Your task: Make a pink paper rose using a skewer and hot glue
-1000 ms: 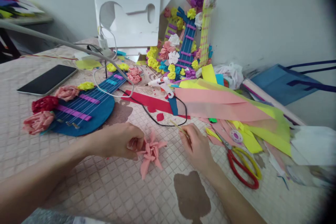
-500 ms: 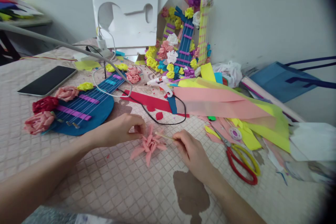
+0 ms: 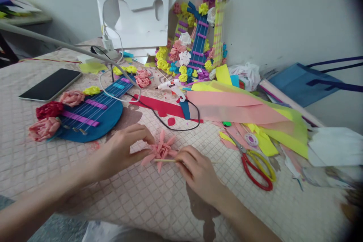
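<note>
A pink paper flower [image 3: 163, 150] with pointed petals lies on the quilted tablecloth in the middle of the view. At its left side, my left hand [image 3: 124, 151] has thumb and forefinger closed on a petal. My right hand [image 3: 195, 170] grips a thin wooden stick [image 3: 164, 160] between thumb and fingers, to the right of the flower. The stick's tip reaches leftward across the flower's near petals; its other end sticks out past my right hand. Beyond my left hand sits a blue guitar-shaped craft [image 3: 106, 121] with paper roses and purple strips.
Scissors [image 3: 256, 170] with red and yellow handles lie on the right, beside pink and yellow paper sheets [image 3: 227, 107]. A white glue gun [image 3: 174, 87] with a black cord rests behind the flower. At left is a phone [image 3: 51, 84]; decorated guitar crafts [image 3: 200, 41] lean on the wall.
My right hand has brought the stick from the flower's far side to its near side. My left hand has shifted from an upper petal to the left petals, nearer to me.
</note>
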Tool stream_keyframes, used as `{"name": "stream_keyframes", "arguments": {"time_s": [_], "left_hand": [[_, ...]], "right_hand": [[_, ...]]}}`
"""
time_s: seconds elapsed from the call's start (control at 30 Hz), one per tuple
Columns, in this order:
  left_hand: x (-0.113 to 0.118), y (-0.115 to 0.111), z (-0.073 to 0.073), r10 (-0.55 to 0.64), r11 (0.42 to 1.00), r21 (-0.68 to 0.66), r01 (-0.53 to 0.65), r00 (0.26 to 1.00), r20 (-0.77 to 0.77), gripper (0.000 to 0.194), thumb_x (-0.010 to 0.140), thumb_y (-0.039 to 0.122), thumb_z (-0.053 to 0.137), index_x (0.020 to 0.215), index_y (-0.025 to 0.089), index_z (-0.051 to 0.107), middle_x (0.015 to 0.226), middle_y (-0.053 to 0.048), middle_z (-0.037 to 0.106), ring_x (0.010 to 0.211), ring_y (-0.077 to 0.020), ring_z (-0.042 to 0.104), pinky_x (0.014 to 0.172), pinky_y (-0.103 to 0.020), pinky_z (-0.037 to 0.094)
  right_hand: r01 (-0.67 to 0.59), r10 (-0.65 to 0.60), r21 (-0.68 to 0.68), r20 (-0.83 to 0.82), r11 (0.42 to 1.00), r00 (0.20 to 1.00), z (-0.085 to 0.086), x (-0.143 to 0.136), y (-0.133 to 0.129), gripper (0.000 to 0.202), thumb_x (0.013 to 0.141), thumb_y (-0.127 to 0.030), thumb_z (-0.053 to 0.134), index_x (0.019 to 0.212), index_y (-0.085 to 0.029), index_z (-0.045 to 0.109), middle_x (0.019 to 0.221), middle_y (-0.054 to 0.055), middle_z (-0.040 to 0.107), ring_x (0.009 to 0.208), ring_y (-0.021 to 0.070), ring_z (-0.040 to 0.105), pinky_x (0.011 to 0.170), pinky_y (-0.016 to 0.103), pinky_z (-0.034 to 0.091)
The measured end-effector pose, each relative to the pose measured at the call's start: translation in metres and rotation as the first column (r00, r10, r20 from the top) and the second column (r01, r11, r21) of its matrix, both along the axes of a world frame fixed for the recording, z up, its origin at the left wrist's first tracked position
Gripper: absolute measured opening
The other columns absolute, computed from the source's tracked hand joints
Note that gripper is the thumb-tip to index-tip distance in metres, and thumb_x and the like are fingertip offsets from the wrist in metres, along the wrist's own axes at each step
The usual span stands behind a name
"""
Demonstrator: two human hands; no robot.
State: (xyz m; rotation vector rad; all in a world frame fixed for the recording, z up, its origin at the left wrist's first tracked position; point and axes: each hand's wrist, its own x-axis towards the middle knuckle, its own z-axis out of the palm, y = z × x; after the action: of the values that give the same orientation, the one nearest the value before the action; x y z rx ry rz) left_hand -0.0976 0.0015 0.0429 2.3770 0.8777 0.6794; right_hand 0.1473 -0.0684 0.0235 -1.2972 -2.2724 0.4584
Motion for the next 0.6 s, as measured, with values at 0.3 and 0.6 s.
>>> {"name": "stream_keyframes", "arguments": {"time_s": [0.3,0.6], "left_hand": [[0.007,-0.039,-0.013,-0.058,0.966,0.247,0.082,0.993,-0.103,0.015,0.092,0.012,0.047,0.102,0.019,0.056,0.099,-0.003,0.059,0.093,-0.0182,0.05,0.081,-0.034,0.037],[0.014,-0.038,-0.022,-0.108,0.91,0.379,0.168,0.979,-0.174,0.023,0.098,0.016,0.034,0.102,0.016,0.057,0.1,-0.006,0.06,0.094,-0.0199,0.051,0.085,-0.038,0.037]], "right_hand": [[-0.056,0.049,0.084,0.081,0.995,0.996,-0.005,-0.012,-0.008,0.02,0.094,-0.019,0.04,0.094,-0.017,0.059,0.095,0.007,0.06,0.087,0.0173,0.059,0.074,0.031,0.052],[-0.037,0.036,0.034,0.054,0.999,0.998,-0.008,-0.012,-0.007,0.018,0.093,-0.019,0.042,0.099,-0.018,0.059,0.098,0.007,0.06,0.09,0.0179,0.059,0.077,0.033,0.052]]}}
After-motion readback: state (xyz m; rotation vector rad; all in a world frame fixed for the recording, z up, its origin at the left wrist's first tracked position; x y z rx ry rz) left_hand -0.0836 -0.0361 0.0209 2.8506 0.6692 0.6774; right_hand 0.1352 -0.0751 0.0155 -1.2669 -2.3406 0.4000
